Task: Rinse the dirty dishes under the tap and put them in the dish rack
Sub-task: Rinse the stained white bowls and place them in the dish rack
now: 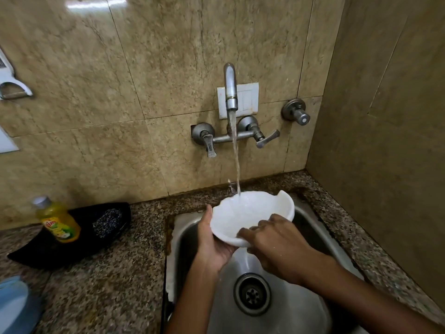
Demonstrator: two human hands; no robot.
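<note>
Rinsing under way: a white bowl (250, 213) with a scalloped rim sits tilted beneath the tap (230, 92), over the back of the steel sink (310, 227). The stream (237, 165) lands on the bowl's far inner wall, and the tilt toward the person probably lets water sweep the inside and spill off the near lip into the basin.

Left hand (213, 242) cups the bowl from below and from the left, thumb up against the outer rim, fingers curled under the base: a carrying grip that takes the weight. Right hand (277, 244) comes over the near rim, fingers bent and reaching into the bowl, apparently rubbing the inner surface; whether it pinches the rim or only wipes, cannot tell for certain.

Drain (252, 294) lies open below, nearer the person. On the speckled counter (120, 273) to the left: a yellow dish-soap bottle (57, 220) standing on a dark cloth (79, 237), with a scrubber (107, 222) just beside the bottle.

No dish rack in view. Judged stage: mid-rinse, placing not yet begun.
</note>
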